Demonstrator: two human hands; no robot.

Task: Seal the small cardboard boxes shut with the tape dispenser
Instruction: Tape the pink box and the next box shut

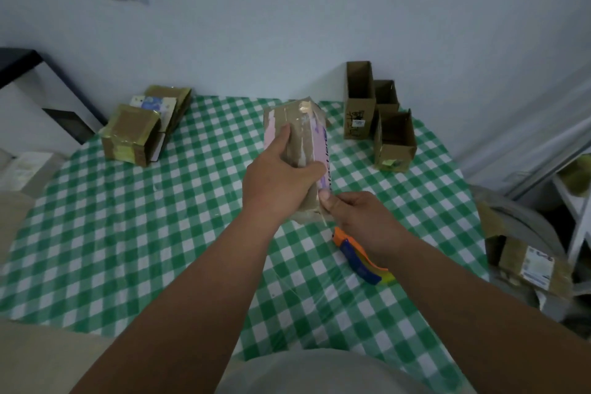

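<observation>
Left hand [281,176] grips the box [295,150] aloft while right hand [358,217] pinches tape at its near end; a loose pinch could wrinkle the seal.

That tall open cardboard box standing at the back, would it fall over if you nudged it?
Probably. The tall open brown cardboard box stands upright on a narrow base, so it looks tippy. It seems empty, hence likely light. The shorter open boxes beside it might catch it.
</observation>
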